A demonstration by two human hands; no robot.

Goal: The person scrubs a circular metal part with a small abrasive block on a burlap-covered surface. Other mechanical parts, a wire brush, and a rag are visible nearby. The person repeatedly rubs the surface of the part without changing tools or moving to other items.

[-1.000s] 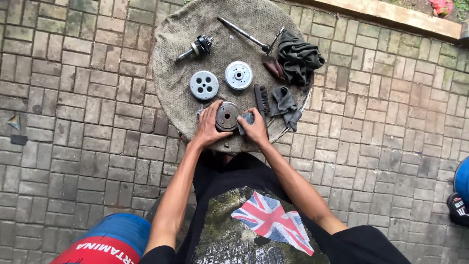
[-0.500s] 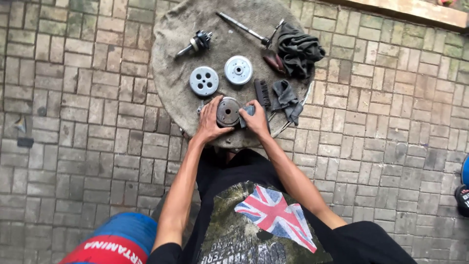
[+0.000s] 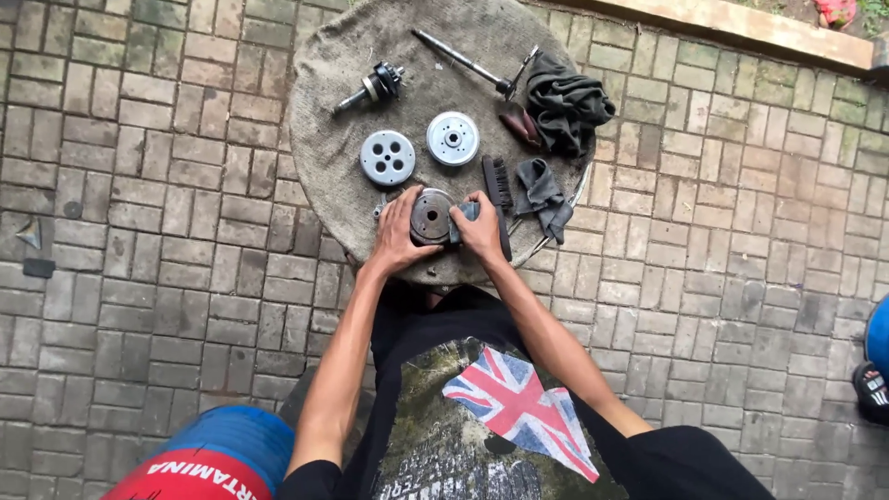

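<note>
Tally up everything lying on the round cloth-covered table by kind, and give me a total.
Round metal discs: 3, two silver, one dark between the left hand and right hand
Shafts: 2
Brush: 1
Dark rags: 2
Total: 8

An outdoor repair spot: brick paving (image 3: 167, 278), cloth-covered round table (image 3: 324, 111) strewn with machine parts (image 3: 387, 157).

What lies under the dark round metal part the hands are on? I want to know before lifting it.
The dark round metal part rests on a cloth-covered round table, left hand steadying it, right hand pressing a grey pad against its side. Anything directly beneath is hidden.
</note>
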